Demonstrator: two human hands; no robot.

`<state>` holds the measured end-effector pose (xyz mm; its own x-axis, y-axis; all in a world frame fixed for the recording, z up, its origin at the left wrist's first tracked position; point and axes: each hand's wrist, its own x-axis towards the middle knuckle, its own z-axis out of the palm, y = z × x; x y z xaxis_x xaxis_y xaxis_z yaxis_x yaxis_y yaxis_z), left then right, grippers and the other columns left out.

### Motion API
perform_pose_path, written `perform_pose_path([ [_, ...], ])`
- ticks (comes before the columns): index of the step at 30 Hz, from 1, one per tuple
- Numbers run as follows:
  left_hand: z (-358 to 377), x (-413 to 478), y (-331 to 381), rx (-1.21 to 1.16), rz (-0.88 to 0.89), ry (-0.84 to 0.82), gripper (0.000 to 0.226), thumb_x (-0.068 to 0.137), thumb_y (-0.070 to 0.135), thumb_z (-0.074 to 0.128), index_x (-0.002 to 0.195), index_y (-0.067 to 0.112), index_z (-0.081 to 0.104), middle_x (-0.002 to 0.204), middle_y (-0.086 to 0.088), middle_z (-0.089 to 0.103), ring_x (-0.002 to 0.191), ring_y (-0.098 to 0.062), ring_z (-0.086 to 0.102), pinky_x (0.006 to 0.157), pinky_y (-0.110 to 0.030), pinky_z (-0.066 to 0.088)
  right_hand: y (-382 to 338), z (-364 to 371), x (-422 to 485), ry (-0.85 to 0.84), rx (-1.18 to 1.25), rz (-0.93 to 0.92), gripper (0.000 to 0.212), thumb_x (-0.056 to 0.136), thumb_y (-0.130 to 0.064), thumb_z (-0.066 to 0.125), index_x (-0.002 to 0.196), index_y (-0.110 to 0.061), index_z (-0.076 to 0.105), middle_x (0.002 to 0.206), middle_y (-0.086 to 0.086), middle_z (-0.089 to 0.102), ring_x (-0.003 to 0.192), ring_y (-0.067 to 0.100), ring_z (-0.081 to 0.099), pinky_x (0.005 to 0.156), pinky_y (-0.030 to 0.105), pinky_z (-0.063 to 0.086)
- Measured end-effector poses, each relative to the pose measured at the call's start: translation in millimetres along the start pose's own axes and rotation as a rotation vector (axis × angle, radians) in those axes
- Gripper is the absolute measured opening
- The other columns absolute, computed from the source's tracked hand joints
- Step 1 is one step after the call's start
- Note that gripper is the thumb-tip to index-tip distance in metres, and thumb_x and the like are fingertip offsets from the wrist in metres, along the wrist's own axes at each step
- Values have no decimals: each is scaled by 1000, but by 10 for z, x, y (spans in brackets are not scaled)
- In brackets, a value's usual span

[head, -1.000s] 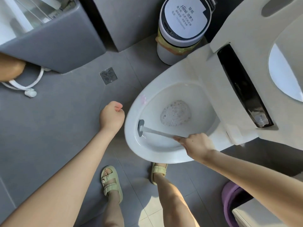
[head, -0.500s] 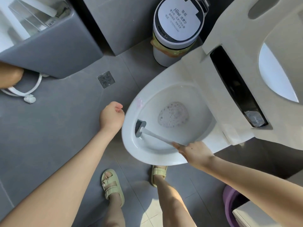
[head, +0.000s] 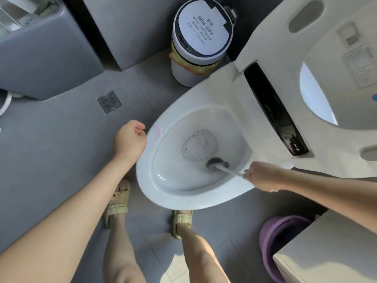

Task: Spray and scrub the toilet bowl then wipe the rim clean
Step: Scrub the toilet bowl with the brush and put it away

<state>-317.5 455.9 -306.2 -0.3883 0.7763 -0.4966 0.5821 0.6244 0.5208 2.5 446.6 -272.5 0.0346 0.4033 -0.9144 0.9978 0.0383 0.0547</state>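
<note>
The white toilet bowl [head: 155, 193] stands open in the middle, its seat and lid [head: 334, 82] raised at the right. Foamy water [head: 199, 145] fills the bottom of the bowl. My right hand [head: 262, 176] grips the grey handle of a toilet brush [head: 217, 162], whose dark head lies low in the bowl at the foam's near right edge. My left hand [head: 129, 138] hovers beside the bowl's left rim with its fingers curled and nothing in it. A faint pink smear [head: 158, 129] marks the rim near that hand.
A white lidded bin [head: 201, 41] stands behind the bowl. A floor drain [head: 109, 101] lies in the grey tiles at the left, beside a grey cabinet [head: 47, 56]. A purple basin [head: 279, 242] sits at the lower right by a white surface [head: 330, 254]. My sandalled feet [head: 119, 201] stand before the bowl.
The brush head has swept from the bowl's left inner wall across to the right, next to the foam. My right hand shifted right; my left hand stayed put.
</note>
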Motion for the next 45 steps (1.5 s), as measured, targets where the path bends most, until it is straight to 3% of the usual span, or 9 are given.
perform_pose_path([
  [3,3,118,-19,-36,23,-38,31,87,3,46,113,7,63,114,-11,67,107,-28,61,86,-25,41,-593,440,-471,-290,497,76,34,99,-24,41,118,-2,58,68,7,57,38,8,39,37,18,32],
  [8,-120,419,13,-36,62,-112,31,88,3,45,112,8,64,114,-11,68,106,-28,61,86,-25,41,-802,340,-622,-378,1064,481,25,97,-29,42,99,-25,66,46,-1,41,30,7,26,36,14,19],
  [12,-368,667,79,8,137,-209,30,88,3,45,110,9,64,113,-11,68,106,-29,62,89,-30,44,-1251,408,-898,-153,1703,868,23,99,-31,43,80,-19,51,47,-2,38,24,5,25,35,9,21],
  [18,-705,1009,149,112,259,-286,26,89,4,46,106,11,65,111,-10,68,106,-32,60,93,-38,48,-2572,539,-354,-27,2556,913,33,98,-18,40,65,-19,37,37,-4,33,19,6,25,30,6,24],
  [25,-578,1191,367,236,396,-346,27,91,6,44,107,14,64,112,-8,67,106,-31,60,91,-38,50,-2107,656,254,831,2025,958,31,90,-43,38,75,-21,53,64,7,46,54,20,42,49,23,38],
  [30,-322,1261,476,272,510,-385,27,91,6,46,109,13,64,113,-8,67,106,-30,60,93,-37,48,-1675,791,615,903,1595,808,40,101,-30,34,136,-21,51,106,3,65,92,27,58,73,27,39],
  [34,-200,1262,499,311,530,-395,28,91,6,45,111,12,63,115,-9,67,109,-30,59,92,-36,46,-2346,1367,126,728,2076,901,25,96,-38,39,109,-34,59,58,-2,47,41,13,35,40,18,32],
  [41,-208,1116,596,340,568,-416,29,91,7,44,113,12,63,118,-8,65,112,-29,58,91,-34,44,-1813,384,766,820,2097,642,28,98,-30,34,75,-24,48,57,-2,31,38,13,29,38,17,26],
  [45,-227,1036,583,335,563,-426,28,91,8,45,113,13,62,117,-7,65,111,-27,58,87,-32,43,-2182,870,495,913,1807,653,55,82,-60,36,126,-35,58,70,-22,36,65,4,37,63,23,35],
])
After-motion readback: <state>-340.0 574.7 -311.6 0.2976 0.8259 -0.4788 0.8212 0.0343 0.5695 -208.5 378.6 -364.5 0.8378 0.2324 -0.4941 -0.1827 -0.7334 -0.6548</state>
